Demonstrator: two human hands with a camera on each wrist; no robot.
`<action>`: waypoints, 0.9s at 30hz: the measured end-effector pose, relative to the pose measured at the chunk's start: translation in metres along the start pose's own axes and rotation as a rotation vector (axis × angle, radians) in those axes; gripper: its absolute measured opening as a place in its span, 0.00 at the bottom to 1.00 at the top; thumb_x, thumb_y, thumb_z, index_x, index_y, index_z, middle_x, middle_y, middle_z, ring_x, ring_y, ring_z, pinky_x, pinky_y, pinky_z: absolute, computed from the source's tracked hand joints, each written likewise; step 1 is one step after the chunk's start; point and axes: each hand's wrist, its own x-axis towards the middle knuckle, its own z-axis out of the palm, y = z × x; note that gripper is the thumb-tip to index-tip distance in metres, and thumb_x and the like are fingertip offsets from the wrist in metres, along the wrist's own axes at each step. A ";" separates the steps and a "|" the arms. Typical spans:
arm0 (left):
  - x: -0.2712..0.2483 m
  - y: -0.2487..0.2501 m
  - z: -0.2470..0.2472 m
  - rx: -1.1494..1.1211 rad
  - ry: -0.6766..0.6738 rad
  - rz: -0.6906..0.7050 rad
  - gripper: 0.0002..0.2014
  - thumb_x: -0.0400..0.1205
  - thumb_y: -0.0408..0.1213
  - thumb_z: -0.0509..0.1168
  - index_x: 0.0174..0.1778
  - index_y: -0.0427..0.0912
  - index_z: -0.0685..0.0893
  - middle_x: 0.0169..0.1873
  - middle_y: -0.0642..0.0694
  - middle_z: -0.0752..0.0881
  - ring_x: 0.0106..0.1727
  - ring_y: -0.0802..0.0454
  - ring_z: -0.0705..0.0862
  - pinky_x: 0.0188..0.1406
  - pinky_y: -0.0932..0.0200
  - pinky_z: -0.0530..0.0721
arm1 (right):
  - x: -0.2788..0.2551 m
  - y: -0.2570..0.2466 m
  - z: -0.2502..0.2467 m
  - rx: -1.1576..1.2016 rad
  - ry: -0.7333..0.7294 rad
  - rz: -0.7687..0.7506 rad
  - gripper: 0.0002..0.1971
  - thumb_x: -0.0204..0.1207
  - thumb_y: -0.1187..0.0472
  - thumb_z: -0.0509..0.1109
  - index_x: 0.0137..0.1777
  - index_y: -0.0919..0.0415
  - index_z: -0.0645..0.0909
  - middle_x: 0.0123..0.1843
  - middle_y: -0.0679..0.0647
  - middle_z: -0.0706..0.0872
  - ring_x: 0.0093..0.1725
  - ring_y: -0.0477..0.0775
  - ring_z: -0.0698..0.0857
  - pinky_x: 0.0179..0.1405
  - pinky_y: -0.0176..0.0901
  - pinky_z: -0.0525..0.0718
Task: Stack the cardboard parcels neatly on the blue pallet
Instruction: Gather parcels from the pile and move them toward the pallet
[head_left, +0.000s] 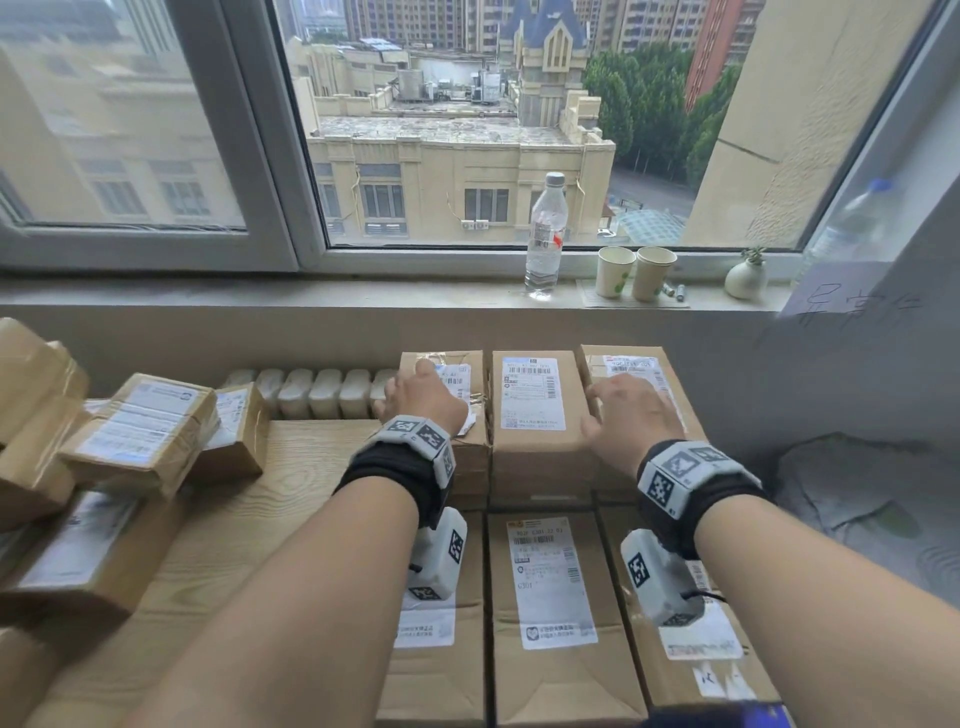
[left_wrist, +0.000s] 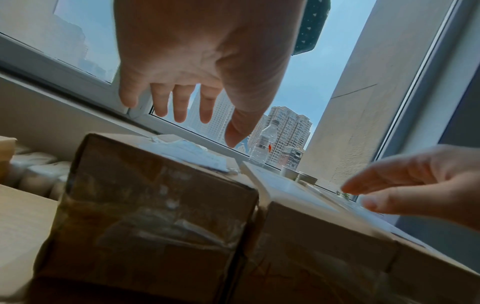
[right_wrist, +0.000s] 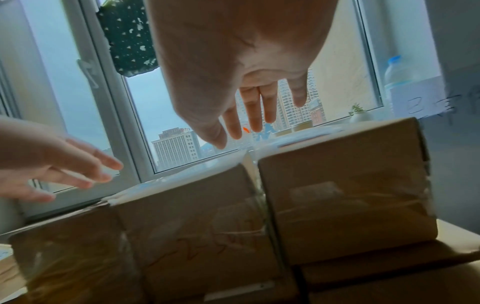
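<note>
Head view: a person's left hand (head_left: 415, 402) and right hand (head_left: 631, 415) reach over a row of three cardboard parcels stacked below a window sill. The left hand hovers over the left parcel (head_left: 457, 374), the right over the right parcel (head_left: 644, 369), with the middle parcel (head_left: 535, 400) between them. Both grips are wide, fingers spread and holding nothing; whether the fingertips touch the cardboard cannot be told here. A lower row of parcels (head_left: 550, 597) lies nearer the camera, and a sliver of the blue pallet (head_left: 727, 714) shows at the bottom edge. Loose parcels (head_left: 145, 431) sit in a heap on the wooden worktop (head_left: 244, 519) to the left. A water bottle (head_left: 545, 234), two paper cups (head_left: 631, 273) and a small vase (head_left: 745, 278) stand on the sill.

Left wrist view: the left hand (left_wrist: 197, 67) hangs above the taped left parcel (left_wrist: 155, 205), fingers straight and apart, clear of its top.

Right wrist view: the right hand (right_wrist: 233, 67) is spread above the right parcel (right_wrist: 342, 185), fingers extended, gripping nothing.
</note>
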 end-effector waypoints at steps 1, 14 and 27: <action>-0.005 -0.002 -0.001 0.002 -0.002 0.031 0.27 0.77 0.39 0.64 0.74 0.46 0.71 0.70 0.40 0.74 0.72 0.41 0.71 0.71 0.44 0.72 | -0.004 -0.008 -0.001 -0.006 -0.005 -0.016 0.20 0.78 0.52 0.64 0.69 0.54 0.79 0.65 0.53 0.82 0.67 0.56 0.78 0.70 0.55 0.75; -0.097 -0.036 -0.012 -0.122 -0.044 0.070 0.16 0.78 0.34 0.60 0.58 0.51 0.84 0.64 0.47 0.81 0.66 0.45 0.78 0.66 0.49 0.79 | -0.075 -0.058 -0.009 0.051 -0.163 -0.162 0.12 0.81 0.53 0.60 0.57 0.53 0.83 0.51 0.51 0.87 0.50 0.53 0.85 0.52 0.50 0.86; -0.185 -0.150 -0.056 -0.115 0.017 -0.112 0.15 0.81 0.38 0.60 0.62 0.50 0.83 0.63 0.48 0.83 0.67 0.47 0.78 0.65 0.51 0.78 | -0.156 -0.159 0.019 0.105 -0.315 -0.384 0.11 0.82 0.53 0.59 0.49 0.52 0.84 0.45 0.50 0.87 0.44 0.52 0.85 0.47 0.48 0.86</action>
